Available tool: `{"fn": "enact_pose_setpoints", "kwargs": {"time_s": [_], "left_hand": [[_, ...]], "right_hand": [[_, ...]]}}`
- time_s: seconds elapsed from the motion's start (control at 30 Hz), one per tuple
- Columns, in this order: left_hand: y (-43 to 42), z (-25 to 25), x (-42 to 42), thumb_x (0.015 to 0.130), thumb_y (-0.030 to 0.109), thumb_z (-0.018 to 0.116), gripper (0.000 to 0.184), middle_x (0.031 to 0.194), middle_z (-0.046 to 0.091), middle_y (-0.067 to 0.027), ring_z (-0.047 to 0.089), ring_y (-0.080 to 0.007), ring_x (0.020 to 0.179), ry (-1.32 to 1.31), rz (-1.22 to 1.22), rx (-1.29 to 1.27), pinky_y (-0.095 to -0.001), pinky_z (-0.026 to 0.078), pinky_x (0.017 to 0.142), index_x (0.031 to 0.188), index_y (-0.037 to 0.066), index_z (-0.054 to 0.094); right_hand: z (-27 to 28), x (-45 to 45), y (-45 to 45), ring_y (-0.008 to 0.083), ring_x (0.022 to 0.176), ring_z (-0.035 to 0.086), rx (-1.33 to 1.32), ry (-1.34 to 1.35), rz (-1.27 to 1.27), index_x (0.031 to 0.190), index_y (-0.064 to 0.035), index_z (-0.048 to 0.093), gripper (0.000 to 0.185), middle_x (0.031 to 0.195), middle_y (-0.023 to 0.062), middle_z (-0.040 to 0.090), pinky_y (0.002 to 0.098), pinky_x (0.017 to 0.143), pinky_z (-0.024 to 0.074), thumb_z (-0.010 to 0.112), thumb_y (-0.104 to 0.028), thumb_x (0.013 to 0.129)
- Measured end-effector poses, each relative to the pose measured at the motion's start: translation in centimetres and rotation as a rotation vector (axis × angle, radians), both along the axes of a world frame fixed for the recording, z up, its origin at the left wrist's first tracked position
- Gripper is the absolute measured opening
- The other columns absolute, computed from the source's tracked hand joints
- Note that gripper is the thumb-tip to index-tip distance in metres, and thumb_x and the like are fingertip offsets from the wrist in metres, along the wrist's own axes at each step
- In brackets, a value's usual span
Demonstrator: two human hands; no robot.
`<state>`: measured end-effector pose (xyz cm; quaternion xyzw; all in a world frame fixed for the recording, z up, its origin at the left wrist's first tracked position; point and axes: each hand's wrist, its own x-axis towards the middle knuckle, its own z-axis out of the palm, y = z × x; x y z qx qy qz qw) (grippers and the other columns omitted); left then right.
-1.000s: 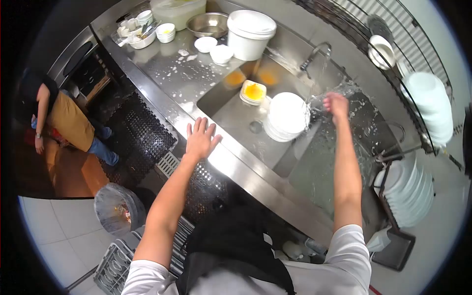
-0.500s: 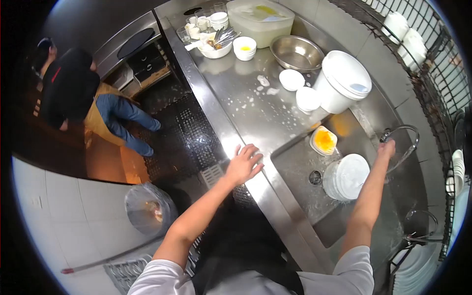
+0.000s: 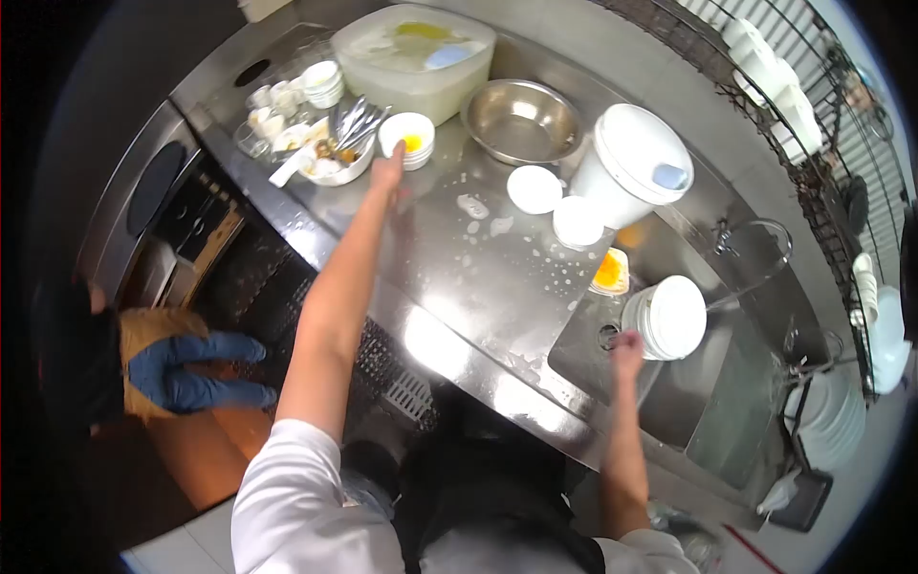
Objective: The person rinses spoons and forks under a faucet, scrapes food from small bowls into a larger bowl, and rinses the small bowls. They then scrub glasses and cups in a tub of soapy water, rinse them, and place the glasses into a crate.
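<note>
1. The metal bowl (image 3: pixel 524 121) sits on the steel bench (image 3: pixel 430 253) and serves as landmark; sides are as seen in the view.
2. The left hand (image 3: pixel 388 174) is left of the metal bowl and slightly nearer the person, at the near side of a stack of small white bowls (image 3: pixel 419 161). Something yellow lies in the top one. The fingertips reach its rim; I cannot tell whether this grip has closed on it.
3. The right hand (image 3: pixel 626 354) is to the right of the metal bowl and much nearer the person, over the sink (image 3: pixel 583 354), just beside a stack of white dishes (image 3: pixel 674 320). It is blurred, so I cannot tell how far open its grip is or whether it holds anything.
4. Also in the sink, right of the metal bowl and nearer, is a squarish dish (image 3: pixel 622 279) with orange-yellow matter.
5. Just right of the metal bowl stands a lidded white bucket (image 3: pixel 612 187); two white bowls (image 3: pixel 534 189) lie just nearer.
6. Left of the metal bowl are a tub of cloudy liquid (image 3: pixel 411 81) and a white bowl of cutlery (image 3: pixel 342 175).
</note>
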<state>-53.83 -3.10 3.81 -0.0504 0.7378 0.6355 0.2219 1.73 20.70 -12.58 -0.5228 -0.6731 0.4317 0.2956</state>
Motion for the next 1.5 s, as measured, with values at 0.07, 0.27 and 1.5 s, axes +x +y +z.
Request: {"fn": "enact_pose_setpoints", "kwargs": {"time_s": [0.07, 0.27, 1.5], "left_hand": [[2.7, -1.0, -3.2, 0.084, 0.046, 0.059, 0.071, 0.133, 0.044, -0.0227, 0.053, -0.0353, 0.111, -0.034, 0.169, -0.104, -0.0527, 0.053, 0.074, 0.129, -0.006, 0.042], [2.8, -2.4, -4.5, 0.082, 0.012, 0.051, 0.037, 0.11, 0.059, -0.0216, 0.064, -0.0313, 0.088, 0.05, 0.045, -0.089, -0.0438, 0.058, 0.062, 0.112, -0.01, 0.053], [-4.4, 3.7, 9.5, 0.087, 0.071, 0.03, 0.083, 0.147, 0.031, -0.0133, 0.025, -0.0282, 0.137, -0.297, -0.526, 0.201, -0.0543, 0.012, 0.109, 0.144, 0.012, 0.027]], "right_hand": [[3.4, -2.9, -8.1, 0.0205, 0.072, 0.06, 0.195, -0.16, 0.098, 0.096, -0.0036, 0.054, 0.017, 0.084, 0.0085, 0.061, 0.0345, 0.066, 0.0494, 0.057, -0.019, 0.089], [8.2, -7.9, -11.5, 0.0267, 0.077, 0.066, 0.081, -0.104, 0.012, 0.103, 0.0024, 0.054, 0.029, 0.091, 0.0193, 0.063, 0.0359, 0.069, 0.0498, 0.06, -0.021, 0.087], [24.1, -31.3, -9.6, 0.0219, 0.055, 0.064, -0.655, 0.045, 0.601, 0.097, 0.0137, 0.054, 0.028, 0.077, 0.0173, 0.066, 0.0311, 0.047, 0.053, 0.047, -0.011, 0.086]]}}
